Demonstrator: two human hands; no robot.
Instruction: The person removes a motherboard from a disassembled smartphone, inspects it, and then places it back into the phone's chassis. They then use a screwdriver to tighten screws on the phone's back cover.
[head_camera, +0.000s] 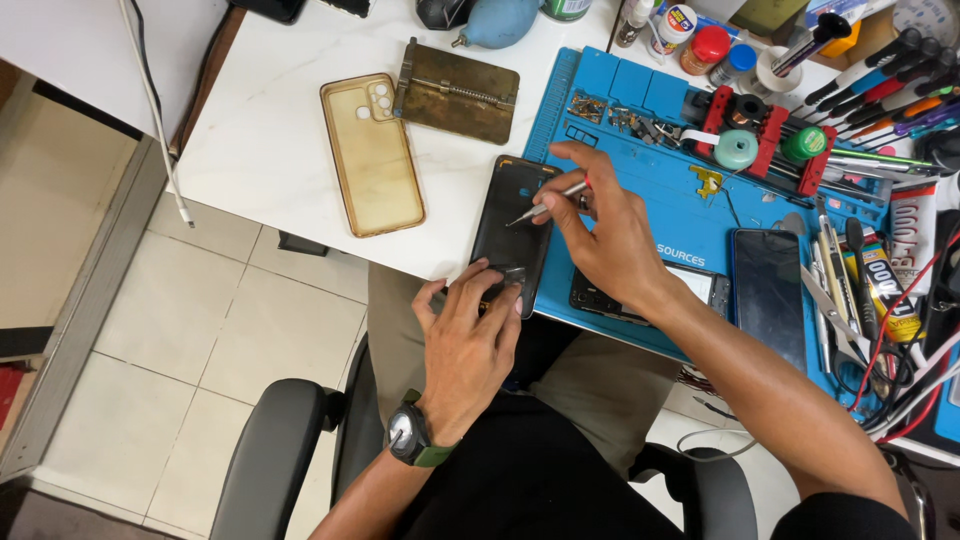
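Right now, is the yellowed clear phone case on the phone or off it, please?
Off. The yellowed case lies empty on the white table, apart from the dark phone that both hands work on.

there was one view only, from a camera worn on the person's head, so no second view shared any of the scene. it looked steeply down and a little forward over the person's lap onto the near edge of the white bench (270, 150). the near edge ran slantwise across the frame, lower at the right, so the head was turned somewhat. the view sat close: the left hand (468, 340) and the right hand (610, 235) filled the middle, and both forearms ran out at the bottom. the blue mat (700, 225) reached the right side, cut off there. the tiled floor (190, 340) and a chair armrest (275, 450) showed at lower left.
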